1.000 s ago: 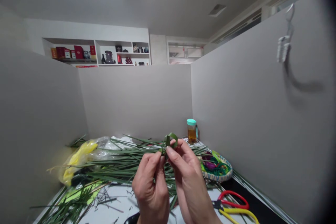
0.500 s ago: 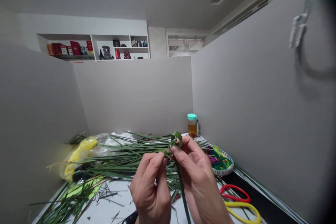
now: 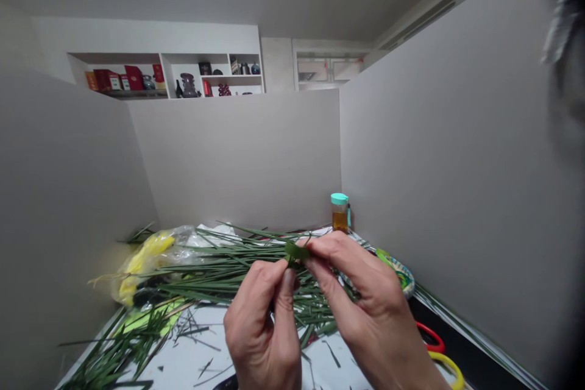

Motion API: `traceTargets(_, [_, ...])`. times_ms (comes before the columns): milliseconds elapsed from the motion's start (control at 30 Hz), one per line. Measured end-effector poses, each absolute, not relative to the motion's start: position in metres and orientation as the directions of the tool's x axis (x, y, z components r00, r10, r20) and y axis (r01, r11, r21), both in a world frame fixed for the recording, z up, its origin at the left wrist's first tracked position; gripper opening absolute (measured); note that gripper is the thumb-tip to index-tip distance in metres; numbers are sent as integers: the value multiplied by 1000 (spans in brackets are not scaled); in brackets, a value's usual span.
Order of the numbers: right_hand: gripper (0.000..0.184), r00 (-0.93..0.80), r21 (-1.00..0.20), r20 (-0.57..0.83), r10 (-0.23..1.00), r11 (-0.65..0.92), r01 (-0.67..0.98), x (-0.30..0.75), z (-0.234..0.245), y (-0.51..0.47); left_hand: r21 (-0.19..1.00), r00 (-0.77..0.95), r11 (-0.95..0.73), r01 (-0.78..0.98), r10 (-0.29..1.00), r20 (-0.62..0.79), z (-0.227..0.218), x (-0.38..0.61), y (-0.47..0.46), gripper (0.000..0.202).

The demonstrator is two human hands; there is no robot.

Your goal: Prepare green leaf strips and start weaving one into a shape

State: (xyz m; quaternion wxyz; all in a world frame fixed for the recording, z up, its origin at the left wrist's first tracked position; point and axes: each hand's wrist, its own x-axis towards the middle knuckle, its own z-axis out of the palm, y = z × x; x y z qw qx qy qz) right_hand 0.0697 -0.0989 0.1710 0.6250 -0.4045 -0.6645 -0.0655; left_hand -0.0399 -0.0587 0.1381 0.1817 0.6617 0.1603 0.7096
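Observation:
A small folded piece of green leaf strip [image 3: 296,251] is held above the table, between both hands. My left hand [image 3: 264,323] pinches its lower left side with thumb and forefinger. From the right, my right hand [image 3: 365,292] grips its other side between thumb and fingertips. Part of the piece is hidden by the fingers. Behind and below the hands lies a spread bundle of long green leaf blades [image 3: 214,268].
Cut leaf pieces [image 3: 123,347] lie at front left, beside a plastic bag with yellow contents [image 3: 146,262]. A teal-lidded bottle [image 3: 339,213] stands at the back. A woven basket [image 3: 406,277] and red- and yellow-handled scissors [image 3: 445,365] are on the right. Grey partitions surround the table.
My right hand has turned and shifted right, its fingers now across the top of the piece. The standing loop and long hanging strip no longer show. The view has shifted slightly.

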Motion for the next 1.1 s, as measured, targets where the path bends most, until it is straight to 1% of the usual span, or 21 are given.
traceTargets(100, [24, 42, -401, 865, 500, 640, 655, 74, 173, -102, 455, -57, -890, -37, 457, 888, 138, -41, -56, 15])
traceTargets(200, [26, 26, -374, 860, 509, 595, 711, 77, 173, -106, 459, -57, -887, -43, 461, 886, 138, -41, -54, 13])
traceTargets(333, [35, 56, -335, 883, 466, 544, 769, 78, 172, -110, 488, -55, -872, -42, 490, 870, 138, -41, -54, 11])
traceTargets(433, [38, 106, -353, 883, 457, 501, 790, 76, 170, -111, 501, -44, -863, -62, 504, 863, 138, -40, -55, 11])
traceTargets(567, [32, 141, -380, 880, 454, 493, 783, 74, 169, -114, 527, -37, -843, -105, 533, 845, 137, -40, -57, 12])
traceTargets(667, [28, 117, -381, 869, 481, 500, 777, 73, 169, -117, 522, -43, -849, -82, 527, 849, 136, -41, -57, 10])
traceTargets(767, [30, 70, -390, 843, 533, 518, 761, 74, 170, -121, 529, -62, -847, -54, 532, 845, 136, -42, -57, 10])
traceTargets(933, [27, 49, -387, 844, 534, 544, 744, 77, 164, -123, 533, -77, -845, -44, 535, 841, 137, -41, -55, 10])
traceTargets(1100, [23, 46, -456, 776, 629, 510, 729, 82, 160, -123, 542, -77, -840, -23, 542, 837, 137, -41, -54, 11])
